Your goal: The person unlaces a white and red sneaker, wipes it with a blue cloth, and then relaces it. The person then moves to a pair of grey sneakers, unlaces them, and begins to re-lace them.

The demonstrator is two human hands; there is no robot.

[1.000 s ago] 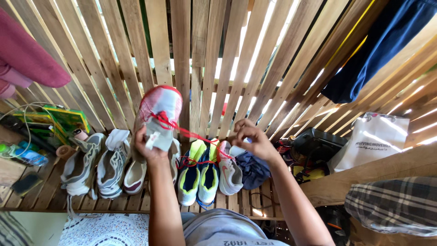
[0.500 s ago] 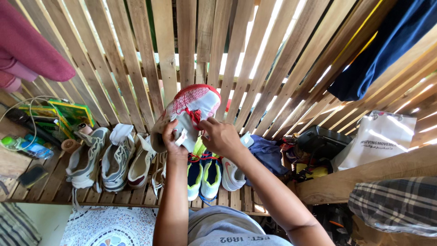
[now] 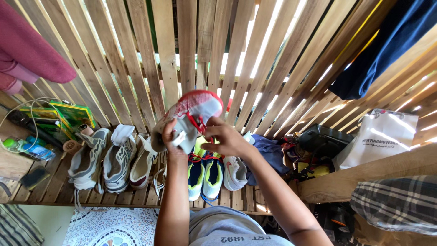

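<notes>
Red-and-grey sneaker is held up against the wooden slat wall, left hand fingers wrapped around its side, right hand fingers pinching its red lace, above the slatted floor's shoe row.

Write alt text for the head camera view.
A person's left hand holds up a grey sneaker with red laces and red toe while the right hand works at its laces, before a slatted wooden wall. Below, a row of grey, white and blue-and-lime sneakers lines a wooden plank floor.
</notes>
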